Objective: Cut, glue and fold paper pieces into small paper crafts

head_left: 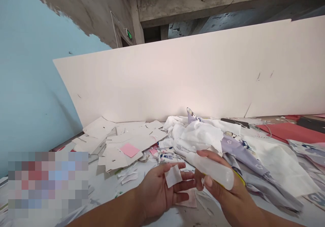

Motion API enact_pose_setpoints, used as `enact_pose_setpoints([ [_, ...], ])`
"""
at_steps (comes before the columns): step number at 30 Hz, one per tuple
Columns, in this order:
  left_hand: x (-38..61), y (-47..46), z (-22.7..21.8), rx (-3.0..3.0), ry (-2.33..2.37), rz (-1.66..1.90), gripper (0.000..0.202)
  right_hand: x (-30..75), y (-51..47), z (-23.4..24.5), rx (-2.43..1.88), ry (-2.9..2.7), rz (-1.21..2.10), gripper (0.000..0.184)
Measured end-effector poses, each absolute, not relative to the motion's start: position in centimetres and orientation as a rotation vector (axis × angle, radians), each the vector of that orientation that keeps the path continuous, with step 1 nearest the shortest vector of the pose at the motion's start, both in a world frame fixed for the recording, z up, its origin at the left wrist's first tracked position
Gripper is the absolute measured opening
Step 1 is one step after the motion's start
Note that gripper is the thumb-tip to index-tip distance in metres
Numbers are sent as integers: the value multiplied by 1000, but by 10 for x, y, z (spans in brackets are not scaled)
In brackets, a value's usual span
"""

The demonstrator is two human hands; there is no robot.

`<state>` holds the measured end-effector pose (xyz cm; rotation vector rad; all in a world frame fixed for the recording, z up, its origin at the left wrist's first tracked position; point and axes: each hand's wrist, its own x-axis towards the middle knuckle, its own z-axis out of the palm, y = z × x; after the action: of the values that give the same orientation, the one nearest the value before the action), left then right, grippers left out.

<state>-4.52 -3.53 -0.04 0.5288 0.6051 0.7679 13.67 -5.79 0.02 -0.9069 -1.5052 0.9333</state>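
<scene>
My left hand (164, 189) is palm up, its thumb and index finger holding a small white piece of paper (173, 176) at its top edge. The other fingers are stretched apart beneath it. My right hand (228, 186) is wrapped around a translucent white squeeze bottle (214, 169). The bottle lies tilted, with its narrow end pointing up and left, above the left fingertips. A yellow edge (240, 178) shows beside my right hand; what it belongs to is mostly hidden. Below the left fingers lies a pale pink piece (189, 200).
White card pieces (101, 135) lie piled at the left, with a pink square (129, 150) on top. Crumpled white fabric (195, 133) and lilac patterned fabric (243, 154) lie beyond my hands. Red sheets (286, 132) are at the right. A tall white board (190, 81) stands behind.
</scene>
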Motion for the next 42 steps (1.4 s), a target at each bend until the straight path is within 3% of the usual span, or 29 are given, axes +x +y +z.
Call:
enact_pose_setpoints([
  [12,-46,-33,-2,469,553,722,23,127,-50,-1,-985,-1717,870,20],
  [42,-42,-31,-7,471,664,706,41,120,-52,3,-1024,-1746,1004,23],
])
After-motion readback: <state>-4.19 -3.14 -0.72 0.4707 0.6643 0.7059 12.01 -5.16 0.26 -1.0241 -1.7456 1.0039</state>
